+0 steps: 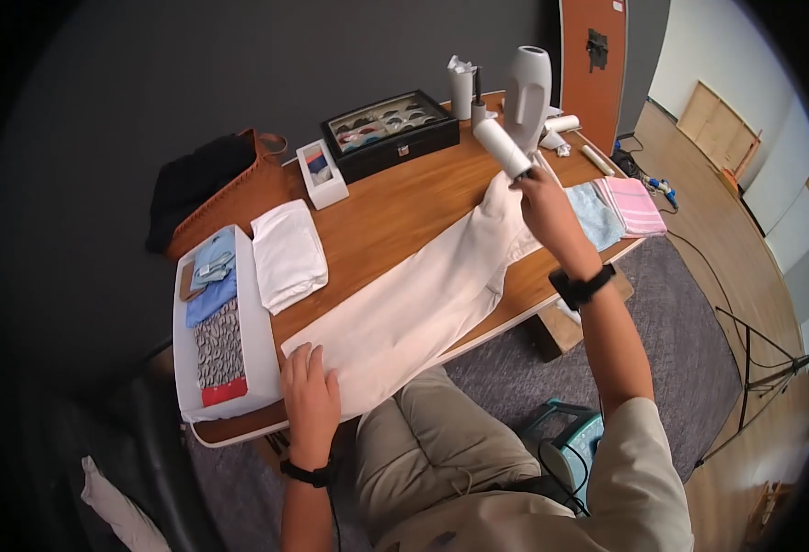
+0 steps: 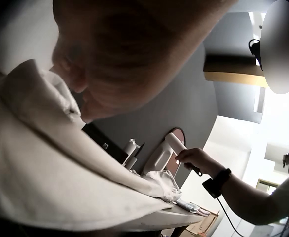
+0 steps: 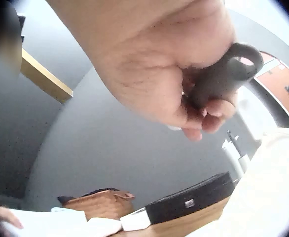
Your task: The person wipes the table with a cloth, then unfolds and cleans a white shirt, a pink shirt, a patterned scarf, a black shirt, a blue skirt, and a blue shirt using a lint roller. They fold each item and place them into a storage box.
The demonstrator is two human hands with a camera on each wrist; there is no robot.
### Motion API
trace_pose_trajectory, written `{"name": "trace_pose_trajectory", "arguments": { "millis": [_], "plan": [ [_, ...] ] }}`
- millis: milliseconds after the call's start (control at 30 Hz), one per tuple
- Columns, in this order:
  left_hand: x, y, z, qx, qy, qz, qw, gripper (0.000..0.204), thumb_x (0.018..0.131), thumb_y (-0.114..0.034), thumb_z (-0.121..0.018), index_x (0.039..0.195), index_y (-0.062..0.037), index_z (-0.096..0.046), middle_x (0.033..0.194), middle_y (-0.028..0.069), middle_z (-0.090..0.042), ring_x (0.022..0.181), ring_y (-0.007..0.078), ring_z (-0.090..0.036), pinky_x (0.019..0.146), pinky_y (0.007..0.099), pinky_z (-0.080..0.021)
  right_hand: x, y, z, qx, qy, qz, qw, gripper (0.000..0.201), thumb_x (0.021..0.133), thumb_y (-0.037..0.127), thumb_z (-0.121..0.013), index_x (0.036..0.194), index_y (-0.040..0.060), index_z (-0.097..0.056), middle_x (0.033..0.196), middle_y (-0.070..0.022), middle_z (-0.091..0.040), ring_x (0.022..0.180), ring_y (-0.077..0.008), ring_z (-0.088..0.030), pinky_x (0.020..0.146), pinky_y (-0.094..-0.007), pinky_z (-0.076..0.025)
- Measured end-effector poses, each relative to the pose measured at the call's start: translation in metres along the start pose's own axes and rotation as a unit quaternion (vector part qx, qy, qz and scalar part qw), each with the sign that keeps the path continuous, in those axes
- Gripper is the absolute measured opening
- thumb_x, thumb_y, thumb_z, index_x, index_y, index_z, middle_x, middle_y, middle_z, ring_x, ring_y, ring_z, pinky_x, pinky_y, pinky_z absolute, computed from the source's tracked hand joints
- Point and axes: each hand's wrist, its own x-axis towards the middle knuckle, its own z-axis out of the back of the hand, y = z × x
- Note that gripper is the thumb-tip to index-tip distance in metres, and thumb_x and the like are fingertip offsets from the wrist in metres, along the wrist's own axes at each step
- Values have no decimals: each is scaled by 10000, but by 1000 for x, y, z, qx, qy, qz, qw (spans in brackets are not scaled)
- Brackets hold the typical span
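A pair of cream trousers [image 1: 423, 290] lies lengthwise along the wooden table, its near end over the front edge. My left hand [image 1: 311, 396] rests on the near left corner of the cloth, fingers extended. Above the far end of the trousers, my right hand [image 1: 548, 213] grips the dark handle of a white lint roller [image 1: 503, 148]. In the right wrist view the fingers curl round the grey handle [image 3: 218, 79]. The left wrist view shows the roller [image 2: 175, 143] held up off the fabric [image 2: 60, 163].
A white box [image 1: 183, 368] of folded clothes and a folded white cloth [image 1: 289, 255] lie left. Behind are a black display case [image 1: 395, 152], a small white box [image 1: 323, 189] and a white vase [image 1: 526, 97]. Blue [image 1: 593, 216] and pink [image 1: 634, 207] cloths lie right.
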Motion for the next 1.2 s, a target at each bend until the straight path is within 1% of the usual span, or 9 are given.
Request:
{"name": "trace_pose_trajectory", "arguments": {
  "millis": [167,333,500,633,700,900,1000,1033,1200],
  "plan": [
    [-31,27,-20,-64,53,67,994,390,1025,-79,-651,1356,121,-602,1466,277,-579,1376,456,-536,1173,523,-442,-77,98,-9,160,144,-51,975,307,912,-69,-607,1194,12,-696,1159,-237,-652,1043,-449,-683,935,-473,-565],
    [-48,44,-36,-89,8,92,992,398,1067,-75,-579,1408,131,-585,1470,291,-586,1388,457,-547,1187,520,-443,-128,197,-51,308,209,-16,928,410,897,-64,-606,1300,-18,-539,1143,-281,-596,999,-486,-677,872,-529,-576],
    [-54,48,-41,-84,6,91,992,382,1069,-59,-552,1398,129,-601,1465,297,-598,1380,465,-564,1174,521,-458,-145,289,-92,316,197,40,927,405,912,-50,-593,1304,-95,-504,1136,-306,-583,979,-487,-667,865,-498,-597],
    [-63,50,-53,-76,-33,84,993,374,1046,-40,-566,1377,125,-617,1469,304,-602,1365,471,-583,1152,534,-473,-159,329,-115,256,186,90,944,349,925,27,-637,1244,-94,-563,1116,-251,-600,1001,-406,-681,821,-411,-629],
    [-67,52,-59,-65,-61,77,993,363,1023,-21,-576,1352,124,-629,1441,307,-621,1339,483,-602,1130,552,-491,-163,336,-119,187,174,121,959,304,927,98,-672,1168,-84,-633,1083,-212,-613,1015,-337,-688,729,-354,-646],
    [-63,52,-60,-61,-74,61,993,349,996,-1,-572,1315,124,-641,1415,292,-640,1333,476,-608,1134,560,-492,-156,323,-115,139,192,93,967,411,927,49,-642,1309,-96,-598,1108,-189,-613,930,-333,-737,709,-394,-651],
    [-63,51,-59,-54,-78,56,994,352,993,-1,-573,1317,118,-641,1412,283,-644,1329,471,-611,1138,559,-489,-145,301,-114,110,213,58,969,422,929,39,-633,1324,-106,-596,1104,-187,-614,896,-322,-747,692,-398,-647],
    [-63,51,-59,-54,-78,57,994,352,993,-1,-573,1317,118,-641,1412,283,-644,1329,471,-611,1138,559,-489,-144,293,-117,88,168,70,979,393,926,42,-649,1276,-137,-624,1055,-184,-639,790,-280,-743,602,-367,-637],
    [-64,51,-62,-51,-80,62,994,352,1003,-17,-565,1321,114,-641,1420,278,-643,1326,470,-613,1139,553,-487,-134,261,-116,61,160,47,984,383,945,30,-636,1284,-147,-606,1025,-185,-633,775,-284,-741,591,-382,-629]
  ]
}}
